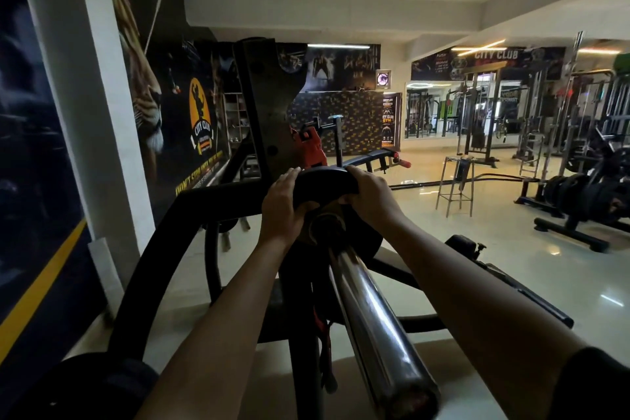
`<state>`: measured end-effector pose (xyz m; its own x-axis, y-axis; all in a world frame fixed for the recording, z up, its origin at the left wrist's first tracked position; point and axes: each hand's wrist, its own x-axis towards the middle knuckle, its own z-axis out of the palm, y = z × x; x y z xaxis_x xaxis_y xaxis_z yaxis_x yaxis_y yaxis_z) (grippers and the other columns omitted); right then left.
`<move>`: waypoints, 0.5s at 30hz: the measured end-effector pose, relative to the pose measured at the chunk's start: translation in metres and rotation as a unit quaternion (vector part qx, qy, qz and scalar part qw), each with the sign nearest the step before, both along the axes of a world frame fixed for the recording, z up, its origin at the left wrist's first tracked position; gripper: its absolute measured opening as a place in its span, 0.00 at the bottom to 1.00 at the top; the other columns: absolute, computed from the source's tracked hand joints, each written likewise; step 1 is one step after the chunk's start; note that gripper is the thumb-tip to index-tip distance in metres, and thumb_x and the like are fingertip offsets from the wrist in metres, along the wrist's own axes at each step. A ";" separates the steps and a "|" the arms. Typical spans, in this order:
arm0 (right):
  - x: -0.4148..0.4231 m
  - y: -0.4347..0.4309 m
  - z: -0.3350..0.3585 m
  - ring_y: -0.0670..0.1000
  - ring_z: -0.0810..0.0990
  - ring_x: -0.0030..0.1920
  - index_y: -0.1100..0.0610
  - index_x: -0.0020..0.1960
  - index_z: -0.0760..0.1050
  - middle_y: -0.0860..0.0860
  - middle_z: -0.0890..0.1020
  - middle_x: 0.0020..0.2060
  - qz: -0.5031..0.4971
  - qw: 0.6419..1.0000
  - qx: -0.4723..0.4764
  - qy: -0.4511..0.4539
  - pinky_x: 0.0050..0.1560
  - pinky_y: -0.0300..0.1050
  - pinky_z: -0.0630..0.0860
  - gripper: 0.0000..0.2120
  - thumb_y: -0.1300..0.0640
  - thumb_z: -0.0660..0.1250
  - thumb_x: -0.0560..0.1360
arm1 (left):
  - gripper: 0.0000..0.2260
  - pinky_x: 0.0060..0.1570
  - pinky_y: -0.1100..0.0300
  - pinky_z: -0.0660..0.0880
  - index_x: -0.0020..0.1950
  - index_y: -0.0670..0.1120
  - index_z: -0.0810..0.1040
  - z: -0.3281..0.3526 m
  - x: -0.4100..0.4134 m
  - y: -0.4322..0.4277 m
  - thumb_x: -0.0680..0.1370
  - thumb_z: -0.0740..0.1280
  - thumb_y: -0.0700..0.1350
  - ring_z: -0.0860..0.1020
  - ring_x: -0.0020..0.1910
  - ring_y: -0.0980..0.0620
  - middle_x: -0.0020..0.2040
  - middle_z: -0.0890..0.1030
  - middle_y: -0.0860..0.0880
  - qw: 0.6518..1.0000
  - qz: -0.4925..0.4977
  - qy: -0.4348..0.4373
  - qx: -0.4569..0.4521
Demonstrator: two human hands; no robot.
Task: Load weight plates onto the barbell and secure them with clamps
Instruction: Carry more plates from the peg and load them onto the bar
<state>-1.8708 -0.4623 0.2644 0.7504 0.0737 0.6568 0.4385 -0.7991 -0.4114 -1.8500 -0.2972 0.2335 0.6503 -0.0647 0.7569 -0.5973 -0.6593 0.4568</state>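
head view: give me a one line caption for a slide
Loading up: the left hand and right hand hold a black weight plate on the chrome barbell sleeve, dim gym.

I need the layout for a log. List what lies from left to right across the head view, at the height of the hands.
From the left: lion poster → left hand → weight plate → right hand → metal stool → rack of plates.
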 end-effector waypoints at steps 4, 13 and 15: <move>0.026 0.003 0.001 0.61 0.78 0.56 0.62 0.67 0.67 0.63 0.78 0.57 -0.005 1.000 0.000 0.004 0.53 0.51 0.75 0.28 0.64 0.70 0.68 | 0.29 0.70 0.46 0.62 0.70 0.39 0.64 0.000 0.028 0.002 0.72 0.70 0.43 0.66 0.69 0.41 0.68 0.70 0.38 1.000 0.002 0.005 -0.001; 0.011 0.004 0.000 0.60 0.76 0.59 0.65 0.65 0.67 0.63 0.76 0.59 -0.014 1.000 -0.022 0.008 0.54 0.45 0.73 0.23 0.64 0.68 0.72 | 0.29 0.71 0.51 0.58 0.71 0.39 0.63 -0.001 0.018 -0.003 0.73 0.69 0.43 0.63 0.71 0.42 0.70 0.67 0.39 1.000 0.026 -0.012 0.010; -0.008 0.004 0.003 0.60 0.75 0.60 0.64 0.67 0.66 0.63 0.75 0.61 -0.009 1.000 -0.025 0.009 0.56 0.46 0.73 0.25 0.63 0.68 0.72 | 0.30 0.71 0.52 0.58 0.71 0.39 0.62 0.001 0.002 -0.005 0.73 0.70 0.45 0.63 0.72 0.43 0.71 0.67 0.39 1.000 0.028 -0.007 0.012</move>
